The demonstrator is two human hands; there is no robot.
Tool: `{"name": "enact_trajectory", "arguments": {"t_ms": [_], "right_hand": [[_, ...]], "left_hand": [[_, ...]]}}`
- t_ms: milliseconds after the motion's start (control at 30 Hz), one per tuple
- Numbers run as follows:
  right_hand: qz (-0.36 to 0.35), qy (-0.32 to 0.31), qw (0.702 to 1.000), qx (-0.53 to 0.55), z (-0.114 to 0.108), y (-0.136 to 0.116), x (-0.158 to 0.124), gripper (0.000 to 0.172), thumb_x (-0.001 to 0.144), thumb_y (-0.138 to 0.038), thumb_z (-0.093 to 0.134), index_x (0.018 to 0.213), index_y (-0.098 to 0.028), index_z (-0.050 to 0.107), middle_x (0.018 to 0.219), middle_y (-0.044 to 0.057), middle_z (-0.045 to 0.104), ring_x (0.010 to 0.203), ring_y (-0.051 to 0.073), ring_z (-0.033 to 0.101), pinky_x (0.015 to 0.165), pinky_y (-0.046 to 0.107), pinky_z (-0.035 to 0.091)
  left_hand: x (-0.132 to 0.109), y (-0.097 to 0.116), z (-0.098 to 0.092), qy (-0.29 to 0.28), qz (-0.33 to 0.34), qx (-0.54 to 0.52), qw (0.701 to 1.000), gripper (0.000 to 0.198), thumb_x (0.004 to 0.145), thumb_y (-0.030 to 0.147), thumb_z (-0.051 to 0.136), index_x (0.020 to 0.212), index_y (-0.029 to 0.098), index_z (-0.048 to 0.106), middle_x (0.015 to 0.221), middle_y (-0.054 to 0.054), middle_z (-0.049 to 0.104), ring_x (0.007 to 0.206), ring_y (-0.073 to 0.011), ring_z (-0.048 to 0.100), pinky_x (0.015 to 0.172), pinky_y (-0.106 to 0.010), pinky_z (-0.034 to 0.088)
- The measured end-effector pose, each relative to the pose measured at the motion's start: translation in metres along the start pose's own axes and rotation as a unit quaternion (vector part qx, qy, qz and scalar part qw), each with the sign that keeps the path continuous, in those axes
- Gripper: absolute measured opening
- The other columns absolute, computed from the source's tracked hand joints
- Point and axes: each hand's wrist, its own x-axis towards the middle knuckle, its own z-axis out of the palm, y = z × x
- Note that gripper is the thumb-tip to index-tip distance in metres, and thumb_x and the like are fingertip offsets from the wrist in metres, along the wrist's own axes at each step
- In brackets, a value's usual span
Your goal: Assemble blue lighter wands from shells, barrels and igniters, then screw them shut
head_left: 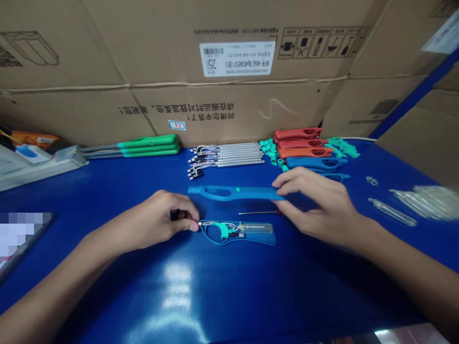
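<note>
While the left hand (158, 224) is pinching its tip, the open, green-triggered blue plastic lighter shell (247, 236) is lying on the glossy blue bench (229, 296); the loosely open right hand (315, 205) is touching a blue plastic cover (233, 192) beyond, with the bench's near edge lying well apart.

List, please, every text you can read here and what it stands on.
"KFR-46G/BpR3AES1 (B1)": white label, upside down, on the cardboard box.
"25": same label.
"32": small sticker on the box.
"师傅您辛苦了!" "请在搬运时对我温柔些,谢谢您!": upside-down print on the box.
Too small to read: the label's fine print, top-edge print line, pictogram captions.
</note>
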Motion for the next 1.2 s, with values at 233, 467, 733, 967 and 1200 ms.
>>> {"name": "enact_trajectory", "arguments": {"t_ms": [233, 467, 733, 967, 1200], "right_hand": [[0.005, -0.020, 1.000, 0.012, -0.003, -0.003, 0.000, 0.016, 0.081, -0.004, 0.057, 0.086, -0.020, 0.053, 0.089, 0.004, 0.067, 0.081, 0.015, 0.066, 0.073, 0.026, 0.052], [-0.035, -0.062, 0.996, 0.053, -0.006, -0.005, 0.000, 0.017, 0.079, -0.003, 0.055, 0.080, -0.020, 0.053, 0.085, 0.003, 0.068, 0.079, 0.014, 0.066, 0.071, 0.025, 0.052], [-0.031, -0.036, 0.997, 0.054, -0.001, -0.006, -0.001, 0.017, 0.077, -0.002, 0.056, 0.081, -0.019, 0.055, 0.087, 0.005, 0.068, 0.084, 0.015, 0.066, 0.075, 0.026, 0.054], [-0.018, -0.044, 0.998, 0.042, 0.001, -0.010, -0.002, 0.017, 0.081, -0.005, 0.054, 0.081, -0.022, 0.054, 0.088, 0.003, 0.068, 0.086, 0.015, 0.067, 0.075, 0.027, 0.055], [-0.020, -0.021, 0.998, 0.055, 0.003, -0.012, -0.002, 0.017, 0.082, -0.005, 0.054, 0.078, -0.021, 0.054, 0.087, 0.005, 0.067, 0.086, 0.016, 0.066, 0.074, 0.028, 0.054]], "left_hand": [[0.000, -0.005, 0.002, 0.000, -0.013, -0.027, 1.000, 0.016, 0.083, 0.036, 0.066, 0.082, 0.022, 0.072, 0.076, 0.000, 0.071, 0.067, -0.0125, 0.062, 0.060, -0.021, 0.045], [-0.001, -0.002, 0.001, -0.005, -0.048, -0.026, 0.999, 0.028, 0.084, 0.045, 0.063, 0.094, 0.020, 0.071, 0.077, -0.001, 0.070, 0.066, -0.0143, 0.061, 0.060, -0.024, 0.047], [-0.008, 0.004, -0.001, 0.022, -0.005, 0.063, 0.998, 0.041, 0.077, 0.043, 0.068, 0.113, 0.024, 0.063, 0.109, -0.003, 0.067, 0.095, -0.0194, 0.062, 0.084, -0.031, 0.050], [-0.006, 0.017, -0.002, 0.027, 0.035, 0.030, 0.999, 0.016, 0.086, 0.032, 0.057, 0.087, 0.019, 0.066, 0.089, -0.003, 0.068, 0.080, -0.0158, 0.061, 0.073, -0.027, 0.047], [-0.005, 0.012, -0.001, 0.026, 0.053, 0.022, 0.998, 0.014, 0.086, 0.029, 0.059, 0.090, 0.021, 0.069, 0.090, -0.003, 0.069, 0.080, -0.0154, 0.061, 0.072, -0.026, 0.047]]}}
